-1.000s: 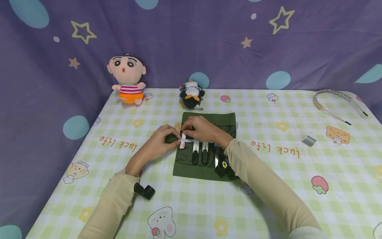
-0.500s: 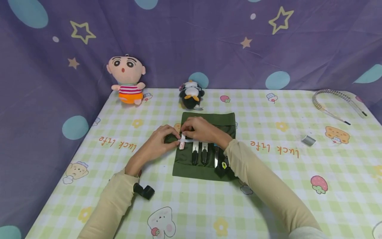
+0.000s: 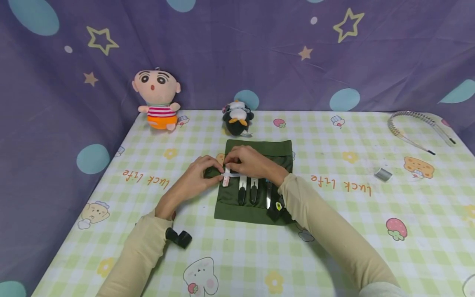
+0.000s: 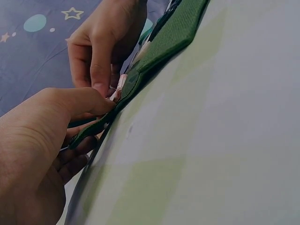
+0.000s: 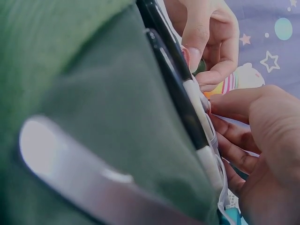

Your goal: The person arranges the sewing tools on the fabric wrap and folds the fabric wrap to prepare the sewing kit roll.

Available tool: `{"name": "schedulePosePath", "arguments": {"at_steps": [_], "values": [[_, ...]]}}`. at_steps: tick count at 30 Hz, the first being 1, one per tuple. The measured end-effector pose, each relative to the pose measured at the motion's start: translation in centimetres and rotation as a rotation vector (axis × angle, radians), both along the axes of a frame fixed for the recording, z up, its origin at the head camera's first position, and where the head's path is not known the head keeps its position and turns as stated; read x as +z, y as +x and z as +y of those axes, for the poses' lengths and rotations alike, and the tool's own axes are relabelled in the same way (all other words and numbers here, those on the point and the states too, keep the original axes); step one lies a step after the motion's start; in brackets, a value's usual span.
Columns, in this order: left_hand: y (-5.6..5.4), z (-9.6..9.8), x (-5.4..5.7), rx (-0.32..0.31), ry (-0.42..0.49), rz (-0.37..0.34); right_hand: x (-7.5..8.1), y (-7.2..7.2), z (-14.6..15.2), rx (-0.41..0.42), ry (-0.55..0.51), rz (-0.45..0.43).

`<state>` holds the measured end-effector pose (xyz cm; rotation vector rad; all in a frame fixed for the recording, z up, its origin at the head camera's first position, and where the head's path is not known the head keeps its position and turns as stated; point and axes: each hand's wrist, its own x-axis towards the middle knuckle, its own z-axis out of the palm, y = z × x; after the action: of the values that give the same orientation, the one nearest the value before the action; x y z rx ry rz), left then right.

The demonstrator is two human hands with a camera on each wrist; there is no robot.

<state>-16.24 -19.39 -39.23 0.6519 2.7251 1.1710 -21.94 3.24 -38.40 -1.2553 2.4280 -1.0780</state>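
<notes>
A dark green cloth tool roll [image 3: 233, 211] lies unfolded on the table, a white elastic band [image 3: 234, 175] running across it. My left hand [image 3: 194, 176] pinches the roll's left edge at the band's end, thumb on top in the left wrist view. My right hand [image 3: 252, 161] pinches the far end of a small white-and-pink strip [image 3: 226, 180] tucked under the band; its kind is unclear. Two slim black-and-white tools [image 3: 242, 194] sit under the band beside it. Further right lies a shiny metal tool [image 5: 70, 164], partly hidden in the head view by the right wrist's camera.
A plush doll [image 3: 157, 99] and a penguin toy [image 3: 237, 117] stand at the table's back. To the right are a small silver-grey piece [image 3: 383, 174] and a metal headband [image 3: 412, 115]. A black wrist camera [image 3: 179, 238] hangs by the left sleeve.
The white-and-pink strip has slid slightly toward the near side under the band. Both hands keep nearly the same place and grip.
</notes>
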Motion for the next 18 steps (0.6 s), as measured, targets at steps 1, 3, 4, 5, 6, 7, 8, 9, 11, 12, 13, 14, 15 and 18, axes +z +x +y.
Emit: {"name": "schedulePosePath", "arguments": {"at_steps": [1, 3, 4, 5, 6, 7, 8, 9, 11, 12, 13, 14, 15, 18], "values": [[0.0, 0.0, 0.0, 0.001, -0.003, -0.001, 0.0, 0.0, 0.0, 0.0, -0.002, 0.002], [0.0, 0.0, 0.0, 0.005, -0.007, -0.002, 0.0, 0.0, 0.1, -0.001, -0.012, 0.003], [0.0, 0.0, 0.0, 0.007, -0.007, -0.004, 0.0, -0.1, 0.1, -0.003, -0.019, 0.003], [0.0, 0.1, 0.1, 0.008, -0.008, -0.006, 0.0, -0.1, 0.2, -0.005, -0.025, 0.002], [0.0, 0.1, 0.1, 0.009, -0.007, -0.007, 0.0, -0.1, 0.3, -0.008, -0.031, 0.002], [0.0, 0.1, 0.1, 0.008, -0.008, -0.007, 0.1, -0.1, 0.4, -0.011, -0.035, 0.003], [0.0, 0.1, 0.0, 0.008, -0.007, -0.005, 0.2, -0.1, 0.5, -0.014, -0.038, 0.002], [0.0, 0.1, 0.0, 0.007, -0.007, -0.003, 0.3, -0.1, 0.7, -0.02, -0.039, -0.003], [0.0, 0.1, 0.1, 0.006, -0.003, 0.002, 0.5, -0.1, 1.1, -0.029, -0.041, -0.011], [0.0, 0.1, 0.1, 0.005, 0.0, 0.006, 0.6, -0.1, 1.4, -0.034, -0.043, -0.015], [0.0, 0.1, 0.1, 0.005, 0.001, 0.01, 0.7, -0.1, 1.7, -0.041, -0.046, -0.017], [0.0, 0.1, 0.1, 0.005, 0.003, 0.014, 0.8, -0.1, 2.0, -0.049, -0.05, -0.015], [0.0, 0.1, 0.2, 0.006, 0.004, 0.017, 0.9, -0.1, 2.3, -0.058, -0.056, -0.015], [0.0, 0.1, 0.3, 0.011, 0.002, 0.026, 1.2, 0.0, 3.5, -0.089, -0.073, 0.001]]}}
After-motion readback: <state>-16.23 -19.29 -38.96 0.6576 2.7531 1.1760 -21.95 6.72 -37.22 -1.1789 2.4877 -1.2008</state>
